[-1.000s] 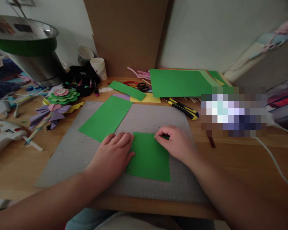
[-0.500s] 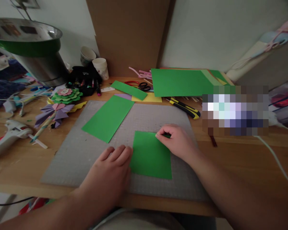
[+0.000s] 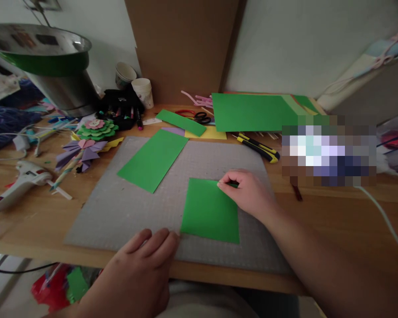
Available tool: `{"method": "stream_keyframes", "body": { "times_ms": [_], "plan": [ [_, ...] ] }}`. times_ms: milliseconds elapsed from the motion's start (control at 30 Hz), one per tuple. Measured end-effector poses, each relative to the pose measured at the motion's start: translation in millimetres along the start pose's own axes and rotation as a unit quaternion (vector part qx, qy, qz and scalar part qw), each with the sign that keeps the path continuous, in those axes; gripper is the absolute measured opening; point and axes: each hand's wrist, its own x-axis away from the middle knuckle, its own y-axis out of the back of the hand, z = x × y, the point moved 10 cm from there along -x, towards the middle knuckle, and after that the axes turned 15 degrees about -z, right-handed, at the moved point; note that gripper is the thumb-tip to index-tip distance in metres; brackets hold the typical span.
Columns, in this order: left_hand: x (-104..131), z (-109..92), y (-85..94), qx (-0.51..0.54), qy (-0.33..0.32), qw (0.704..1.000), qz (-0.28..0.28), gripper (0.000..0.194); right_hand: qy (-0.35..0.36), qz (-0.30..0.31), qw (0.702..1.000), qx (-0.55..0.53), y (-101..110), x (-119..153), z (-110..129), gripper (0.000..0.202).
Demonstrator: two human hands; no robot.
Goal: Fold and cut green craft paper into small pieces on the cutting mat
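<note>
A green paper square [image 3: 210,212] lies flat on the grey cutting mat [image 3: 102,212]. My right hand [image 3: 247,192] pinches its top edge between thumb and index finger. Down by the square's lower left corner is my left hand [image 3: 142,265], its fingers bent and closed, the fingertips turned under. What they hold, if anything, is hidden, and I cannot tell whether they touch the corner. A longer green paper rectangle [image 3: 154,161] rests slantwise on the mat, up and left of the square.
A yellow and black utility knife [image 3: 258,148] lies at the mat's upper right. Behind are a green strip [image 3: 181,123], scissors [image 3: 202,117] and stacked green sheets [image 3: 248,112]. To the left are a glue gun [image 3: 20,185], a paper flower [image 3: 96,128] and a metal bucket [image 3: 59,84].
My left hand has slid down from the square's left edge to near its lower left corner. The right hand keeps its pinch on the top edge. The camera view has shifted slightly.
</note>
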Motion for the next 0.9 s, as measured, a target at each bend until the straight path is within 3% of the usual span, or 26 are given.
{"method": "stream_keyframes", "body": {
  "times_ms": [167,233,300,367,433,533,600,667,733,800,900],
  "plan": [
    [-20,4,6.9,0.086,0.052,0.992,0.073,0.023,-0.015,0.004,1.000,-0.013,-1,0,0,0.016],
    [-34,17,10.5,0.142,0.106,0.984,0.024,0.024,-0.025,0.005,0.999,-0.023,0,-1,-1,0.015],
    [-46,36,10.7,0.189,0.170,0.965,-0.056,0.037,-0.040,0.007,0.998,-0.039,2,0,-3,0.014],
    [-54,60,5.1,0.233,0.245,0.933,-0.126,0.055,-0.056,0.011,0.997,-0.056,4,1,-5,0.015],
    [-61,80,-7.8,0.318,0.320,0.880,-0.149,0.058,-0.083,0.003,0.992,-0.097,8,3,-7,0.019],
    [-72,94,-26.5,0.448,0.383,0.803,-0.087,0.034,-0.155,-0.026,0.962,-0.224,14,7,-12,0.021],
    [-77,101,-25.1,0.471,0.400,0.785,-0.047,0.027,-0.188,0.020,0.935,-0.301,6,12,-8,0.021],
    [-84,106,-18.3,0.462,0.393,0.795,-0.010,0.027,-0.193,0.139,0.909,-0.343,-12,22,6,0.020],
    [-92,98,-16.5,0.446,0.349,0.822,0.058,0.027,-0.204,0.233,0.872,-0.380,-25,33,20,0.018],
    [-99,82,-18.9,0.414,0.281,0.857,0.123,0.025,-0.208,0.236,0.866,-0.388,-27,36,26,0.022],
    [-108,60,-23.6,0.365,0.195,0.898,0.151,0.023,-0.161,0.176,0.927,-0.291,-22,31,27,0.018]
  ]
}}
